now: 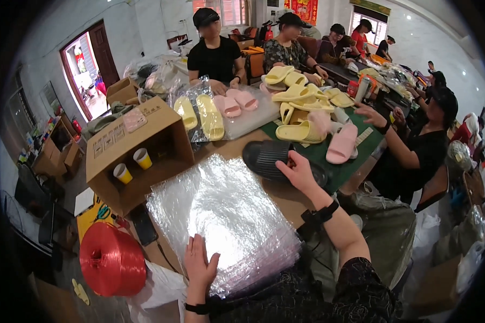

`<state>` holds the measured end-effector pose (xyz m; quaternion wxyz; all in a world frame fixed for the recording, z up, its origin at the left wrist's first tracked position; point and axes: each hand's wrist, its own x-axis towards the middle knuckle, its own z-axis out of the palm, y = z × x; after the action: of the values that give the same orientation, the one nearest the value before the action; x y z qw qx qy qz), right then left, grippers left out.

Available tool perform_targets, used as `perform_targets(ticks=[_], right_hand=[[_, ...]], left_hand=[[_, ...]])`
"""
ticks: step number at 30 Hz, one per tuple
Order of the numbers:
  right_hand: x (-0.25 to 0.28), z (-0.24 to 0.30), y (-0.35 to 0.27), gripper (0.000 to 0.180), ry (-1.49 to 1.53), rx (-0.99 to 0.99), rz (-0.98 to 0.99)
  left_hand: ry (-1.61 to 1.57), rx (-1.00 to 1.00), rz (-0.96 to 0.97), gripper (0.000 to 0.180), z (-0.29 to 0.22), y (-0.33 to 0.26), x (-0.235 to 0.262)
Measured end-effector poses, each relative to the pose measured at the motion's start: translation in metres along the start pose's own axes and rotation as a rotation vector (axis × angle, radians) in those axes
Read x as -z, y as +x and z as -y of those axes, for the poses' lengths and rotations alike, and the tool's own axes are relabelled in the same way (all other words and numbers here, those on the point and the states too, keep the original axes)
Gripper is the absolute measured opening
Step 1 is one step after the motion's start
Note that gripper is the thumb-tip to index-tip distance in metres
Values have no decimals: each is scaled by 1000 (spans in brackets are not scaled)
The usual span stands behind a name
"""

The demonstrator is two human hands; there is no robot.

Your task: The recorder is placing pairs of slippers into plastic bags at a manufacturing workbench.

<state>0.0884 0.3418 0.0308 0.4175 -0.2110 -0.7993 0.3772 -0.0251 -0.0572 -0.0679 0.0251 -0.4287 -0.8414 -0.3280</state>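
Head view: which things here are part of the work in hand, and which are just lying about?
In hand:
- right hand gripping the black slippers
- left hand resting on the stack of clear plastic bags

Lying about:
- cardboard box with two yellow cups
- red twine spool
- yellow slippers and pink slippers further up the table

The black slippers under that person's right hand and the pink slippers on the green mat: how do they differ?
The black slippers are dark, the pink slippers pale. The black slippers lie on bare brown tabletop beside the stack of clear bags, with the right hand on them; the pink slippers lie untouched on the green mat. Both are moulded slides of the same style.
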Motion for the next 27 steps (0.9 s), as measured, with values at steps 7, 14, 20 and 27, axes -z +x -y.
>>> perform_targets(ticks=[7,14,20,27], right_hand=[[-26,103,-25,33,127,42,76],[-79,101,-50,29,245,-59,397],[-106,78,-90,35,113,40,658],[-93,46,-93,35,-104,-94,597]], left_hand=[[-8,32,18,73,-10,0,6],[18,40,42,73,-7,-1,5],[-7,36,30,76,-8,4,6],[17,0,-8,74,0,-1,1]])
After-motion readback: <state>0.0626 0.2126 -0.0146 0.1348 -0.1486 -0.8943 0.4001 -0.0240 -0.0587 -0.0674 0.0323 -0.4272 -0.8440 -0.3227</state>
